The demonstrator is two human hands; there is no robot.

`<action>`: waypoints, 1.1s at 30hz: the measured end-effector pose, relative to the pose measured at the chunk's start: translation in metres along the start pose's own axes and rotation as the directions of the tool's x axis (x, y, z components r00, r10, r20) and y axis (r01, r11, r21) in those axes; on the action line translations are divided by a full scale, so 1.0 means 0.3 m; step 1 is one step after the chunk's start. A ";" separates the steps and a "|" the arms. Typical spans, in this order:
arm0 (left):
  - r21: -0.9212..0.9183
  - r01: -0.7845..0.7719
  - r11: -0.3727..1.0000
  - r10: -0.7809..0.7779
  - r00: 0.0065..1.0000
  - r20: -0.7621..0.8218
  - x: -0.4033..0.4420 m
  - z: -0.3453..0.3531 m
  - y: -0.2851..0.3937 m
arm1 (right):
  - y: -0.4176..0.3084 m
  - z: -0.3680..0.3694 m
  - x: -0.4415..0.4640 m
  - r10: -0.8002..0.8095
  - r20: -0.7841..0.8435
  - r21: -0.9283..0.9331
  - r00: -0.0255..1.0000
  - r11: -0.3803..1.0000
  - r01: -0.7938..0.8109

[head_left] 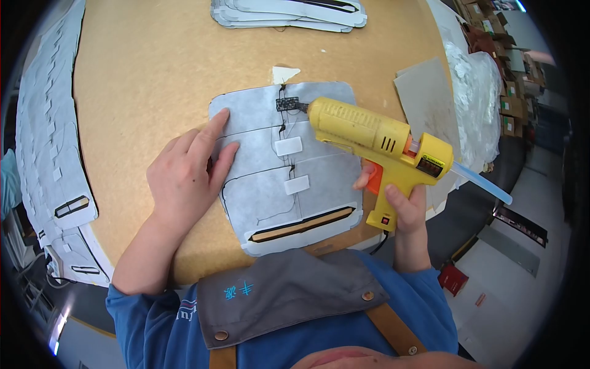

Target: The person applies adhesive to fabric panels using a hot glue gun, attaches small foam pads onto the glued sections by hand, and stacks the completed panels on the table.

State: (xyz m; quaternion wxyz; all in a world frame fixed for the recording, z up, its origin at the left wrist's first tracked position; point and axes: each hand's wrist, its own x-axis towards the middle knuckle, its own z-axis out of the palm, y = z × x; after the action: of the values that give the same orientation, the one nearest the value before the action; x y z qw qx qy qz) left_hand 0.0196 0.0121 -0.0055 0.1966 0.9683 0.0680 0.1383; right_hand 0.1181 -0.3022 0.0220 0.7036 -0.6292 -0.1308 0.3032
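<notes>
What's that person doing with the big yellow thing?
The person's right hand is holding a yellow glue gun, with a glue stick poking out of the back. Its tip is at a little black piece near the top of a flat gray panel. The left hand has its fingers on the panel's edge. More panels sit in a pile farther up the table.
</notes>
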 end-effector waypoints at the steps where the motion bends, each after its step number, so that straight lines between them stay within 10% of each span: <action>1: -0.002 -0.003 1.000 0.003 1.000 0.000 0.000 0.002 -0.001 | 0.004 -0.004 0.000 -0.005 0.004 -0.002 1.000 1.000 0.005; 33: -0.008 -0.012 1.000 0.012 1.000 -0.023 0.004 0.005 0.001 | 0.003 -0.001 0.018 -0.022 0.013 0.004 1.000 1.000 0.021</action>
State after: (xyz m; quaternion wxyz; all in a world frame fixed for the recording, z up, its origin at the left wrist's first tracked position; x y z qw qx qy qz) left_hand 0.0213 0.0115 -0.0065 0.1987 0.9662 0.0641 0.1509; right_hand 0.1222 -0.2993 0.0199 0.7072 -0.6244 -0.1415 0.3000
